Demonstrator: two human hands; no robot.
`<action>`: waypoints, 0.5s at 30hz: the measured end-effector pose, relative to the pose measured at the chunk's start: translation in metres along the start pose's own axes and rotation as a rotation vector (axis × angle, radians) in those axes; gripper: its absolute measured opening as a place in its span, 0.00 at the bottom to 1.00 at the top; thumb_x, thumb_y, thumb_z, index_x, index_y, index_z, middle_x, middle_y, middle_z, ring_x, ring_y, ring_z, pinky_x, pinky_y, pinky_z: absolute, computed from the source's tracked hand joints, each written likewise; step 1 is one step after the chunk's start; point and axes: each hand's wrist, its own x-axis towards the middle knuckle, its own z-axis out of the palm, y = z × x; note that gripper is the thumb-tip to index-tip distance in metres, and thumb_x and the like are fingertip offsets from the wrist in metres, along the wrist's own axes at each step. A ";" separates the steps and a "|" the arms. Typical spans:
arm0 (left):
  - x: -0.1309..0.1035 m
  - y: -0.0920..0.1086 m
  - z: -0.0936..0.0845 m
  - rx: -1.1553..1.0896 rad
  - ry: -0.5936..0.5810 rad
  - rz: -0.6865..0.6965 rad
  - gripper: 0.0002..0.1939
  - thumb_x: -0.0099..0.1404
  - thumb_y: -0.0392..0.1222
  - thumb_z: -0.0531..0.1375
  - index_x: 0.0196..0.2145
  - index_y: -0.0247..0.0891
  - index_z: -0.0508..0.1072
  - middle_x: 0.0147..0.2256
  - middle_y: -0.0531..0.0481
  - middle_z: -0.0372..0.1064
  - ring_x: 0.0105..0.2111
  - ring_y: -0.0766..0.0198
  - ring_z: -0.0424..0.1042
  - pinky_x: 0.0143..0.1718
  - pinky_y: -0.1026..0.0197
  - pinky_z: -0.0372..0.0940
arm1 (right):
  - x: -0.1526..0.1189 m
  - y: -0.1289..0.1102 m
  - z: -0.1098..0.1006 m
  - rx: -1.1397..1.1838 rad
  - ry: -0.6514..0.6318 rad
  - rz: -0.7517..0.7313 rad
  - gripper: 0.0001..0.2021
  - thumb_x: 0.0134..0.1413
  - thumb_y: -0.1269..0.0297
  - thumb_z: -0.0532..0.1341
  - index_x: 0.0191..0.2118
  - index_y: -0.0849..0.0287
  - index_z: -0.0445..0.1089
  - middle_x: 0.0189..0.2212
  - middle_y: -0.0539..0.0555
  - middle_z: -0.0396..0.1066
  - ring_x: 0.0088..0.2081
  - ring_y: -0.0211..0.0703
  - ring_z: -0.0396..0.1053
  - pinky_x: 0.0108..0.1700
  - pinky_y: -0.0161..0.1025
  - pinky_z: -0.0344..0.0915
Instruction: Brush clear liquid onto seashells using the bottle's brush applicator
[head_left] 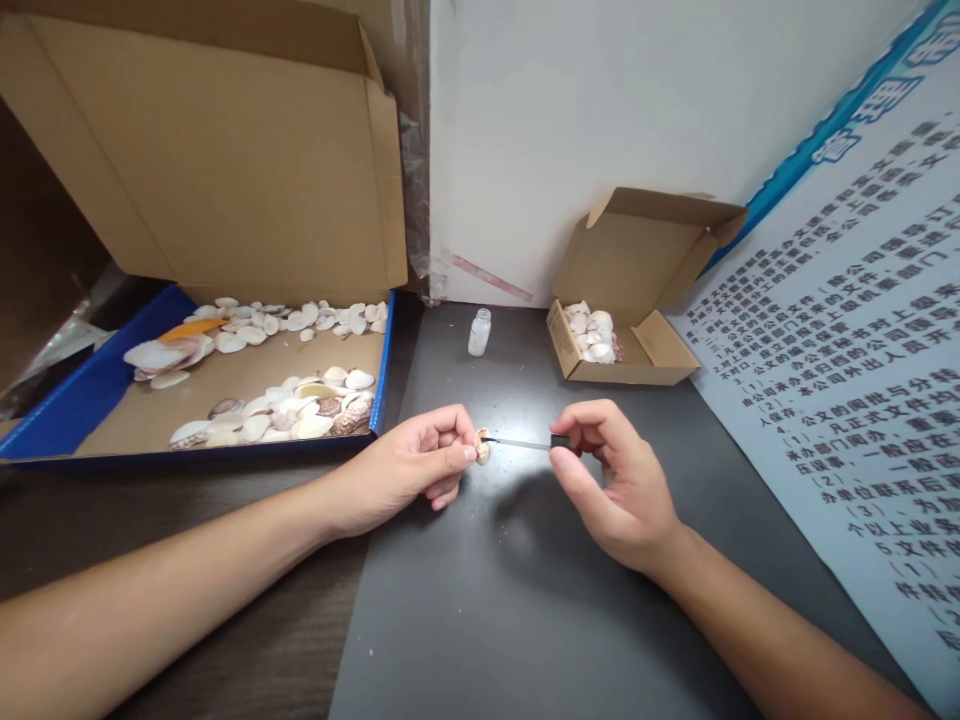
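Between the thumb and fingers of my left hand [424, 455] is a small tan and brown seashell [483, 452], held above the grey mat. My right hand [619, 490] pinches the black cap of a thin brush applicator [517, 443]. The brush's dark tip touches the shell or lies right at its upper edge; I cannot tell which. Beyond my hands an uncapped small bottle [479, 332] with whitish contents stands upright on the mat.
On the left, a blue-sided cardboard box [259, 290] with its lid up holds many shells in two groups. A smaller open cardboard box [637, 375] with white shells stands at the back right. A printed sheet [847, 330] leans along the right side.
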 end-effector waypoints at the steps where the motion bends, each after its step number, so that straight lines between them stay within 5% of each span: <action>1: 0.000 0.000 -0.001 0.000 0.000 0.000 0.11 0.65 0.45 0.62 0.32 0.38 0.64 0.21 0.61 0.54 0.18 0.74 0.51 0.22 0.67 0.55 | 0.000 0.000 0.000 -0.019 0.002 0.010 0.07 0.56 0.70 0.59 0.40 0.54 0.62 0.22 0.43 0.58 0.22 0.35 0.60 0.25 0.33 0.61; 15: 0.000 0.000 0.000 -0.010 -0.010 -0.011 0.11 0.65 0.44 0.62 0.32 0.38 0.64 0.21 0.61 0.54 0.18 0.74 0.51 0.22 0.68 0.56 | -0.001 0.000 -0.002 0.008 -0.013 -0.017 0.07 0.58 0.69 0.57 0.43 0.54 0.62 0.22 0.43 0.58 0.22 0.36 0.61 0.27 0.35 0.63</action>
